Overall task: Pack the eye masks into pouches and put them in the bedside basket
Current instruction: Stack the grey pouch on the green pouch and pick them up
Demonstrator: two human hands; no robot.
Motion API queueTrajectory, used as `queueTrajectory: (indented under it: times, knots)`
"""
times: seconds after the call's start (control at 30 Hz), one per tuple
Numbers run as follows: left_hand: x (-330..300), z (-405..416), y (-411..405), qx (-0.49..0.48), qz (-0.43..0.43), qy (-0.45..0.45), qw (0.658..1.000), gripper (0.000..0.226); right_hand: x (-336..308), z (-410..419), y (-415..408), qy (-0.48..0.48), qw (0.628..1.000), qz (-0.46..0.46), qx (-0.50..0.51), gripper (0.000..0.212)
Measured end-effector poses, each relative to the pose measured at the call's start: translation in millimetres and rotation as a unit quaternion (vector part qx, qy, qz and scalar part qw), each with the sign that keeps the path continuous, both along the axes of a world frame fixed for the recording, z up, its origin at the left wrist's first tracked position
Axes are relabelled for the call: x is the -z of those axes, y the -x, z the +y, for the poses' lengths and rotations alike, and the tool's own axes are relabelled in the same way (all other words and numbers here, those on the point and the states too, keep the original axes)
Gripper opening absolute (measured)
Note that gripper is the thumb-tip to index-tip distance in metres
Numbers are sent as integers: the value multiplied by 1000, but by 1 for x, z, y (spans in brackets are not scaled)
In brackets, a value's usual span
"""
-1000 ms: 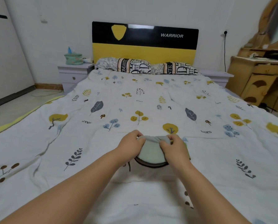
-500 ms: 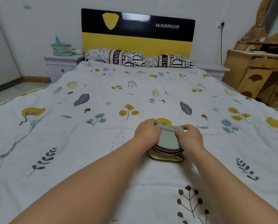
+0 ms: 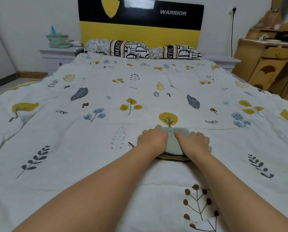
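Note:
A sage-green padded eye mask (image 3: 173, 144) lies on top of a small stack of darker layers and a yellowish pouch (image 3: 173, 158) on the bed's quilt. My left hand (image 3: 152, 139) rests on the mask's left half, fingers curled over its far edge. My right hand (image 3: 194, 142) presses on its right half, fingers pointing at the middle. Both hands cover most of the stack, so what lies under the mask is only seen as thin edges. A green fabric basket (image 3: 58, 41) stands on the left bedside table (image 3: 59, 53), far from my hands.
The white leaf-print quilt (image 3: 106, 101) spreads across the whole bed. Two patterned pillows (image 3: 140, 49) lie against the black and yellow headboard (image 3: 140, 22). A wooden dresser (image 3: 270, 61) stands at the right, with a second bedside table (image 3: 223, 61) beside it.
The camera has moved closer and lower over the bed. My hands have gone from pinching the mask's top edge to pressing it flat onto the stack.

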State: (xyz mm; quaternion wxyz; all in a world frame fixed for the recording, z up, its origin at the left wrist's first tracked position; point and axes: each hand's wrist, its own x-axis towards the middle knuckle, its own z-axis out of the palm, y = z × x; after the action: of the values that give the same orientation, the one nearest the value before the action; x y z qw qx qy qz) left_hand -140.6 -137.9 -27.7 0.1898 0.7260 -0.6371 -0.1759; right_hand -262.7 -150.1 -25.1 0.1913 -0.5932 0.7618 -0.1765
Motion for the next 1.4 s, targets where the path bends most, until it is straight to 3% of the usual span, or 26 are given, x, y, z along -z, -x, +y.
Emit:
queueTrajectory:
  times: [0.13, 0.43, 0.67, 1.27, 1.4]
  knots:
    - [-1, 9, -1, 5, 15, 7, 1000, 34, 0, 8, -2, -4, 1000, -8, -29, 63]
    - [-25, 42, -12, -7, 169, 10, 985, 32, -21, 41, -16, 52, 972, -223, -54, 40]
    - [-50, 89, -37, 5, 224, 11, 974, 30, -48, 85, -29, 52, 963, -251, -78, 30]
    - [-129, 239, -74, -13, 218, 9, 976, 32, -123, 226, -58, 19, 951, -279, -131, 43]
    - [-138, 261, -81, -21, 213, 15, 977, 32, -133, 248, -65, 35, 948, -283, -142, 36]
